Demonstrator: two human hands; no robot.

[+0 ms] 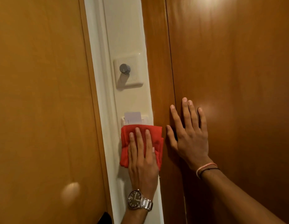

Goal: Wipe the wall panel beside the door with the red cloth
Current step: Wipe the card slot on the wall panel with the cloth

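Note:
A narrow cream wall panel (126, 33) runs top to bottom between two wooden surfaces. My left hand (143, 160), with a metal watch on its wrist, presses a folded red cloth (124, 143) flat against the panel, just below a card-holder switch with a white card (133, 118) in it. My right hand (189, 135) lies flat with fingers spread on the wooden surface to the right of the panel, holding nothing. It wears thin bands at the wrist.
A square switch plate with a grey round knob (124, 68) sits higher on the panel. A wooden door (43, 94) is on the left, and wooden panelling (229, 62) fills the right. A dark object (105, 218) shows at the bottom edge.

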